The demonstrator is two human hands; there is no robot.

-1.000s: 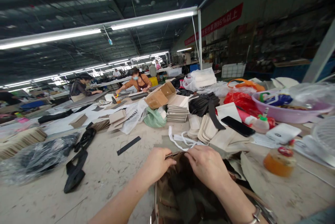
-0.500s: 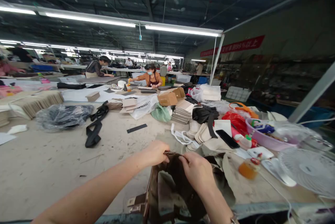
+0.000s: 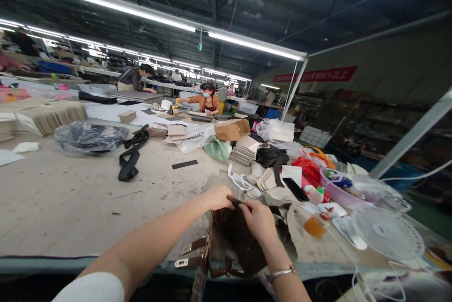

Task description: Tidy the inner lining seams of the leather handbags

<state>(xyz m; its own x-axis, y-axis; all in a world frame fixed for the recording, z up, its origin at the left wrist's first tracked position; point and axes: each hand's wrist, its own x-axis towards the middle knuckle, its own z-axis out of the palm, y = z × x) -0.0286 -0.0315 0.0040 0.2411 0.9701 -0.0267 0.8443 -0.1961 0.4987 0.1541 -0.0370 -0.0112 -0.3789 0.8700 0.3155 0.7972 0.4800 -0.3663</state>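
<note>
A dark brown bag [image 3: 240, 240] stands open at the table's near edge, straps with metal fittings hanging at its left side. My left hand [image 3: 219, 197] pinches the far rim of the bag. Close beside it, my right hand [image 3: 259, 219] grips the same rim, thumb on the inner side. Greenish-grey material [image 3: 287, 231] bunches behind and right of the bag. A bracelet circles my right wrist.
Black strap [image 3: 129, 165] and a plastic-wrapped bundle [image 3: 90, 138] lie left. Stacked pieces [image 3: 243, 150], a phone [image 3: 294, 189], an orange jar [image 3: 317, 225], a purple basin [image 3: 344, 197] and a white fan [image 3: 386, 232] are right. A person [image 3: 205, 102] sits across the table.
The view has shifted and tilted. My hands are closer together on the rim, and more of the bag's near side and its straps now shows.
</note>
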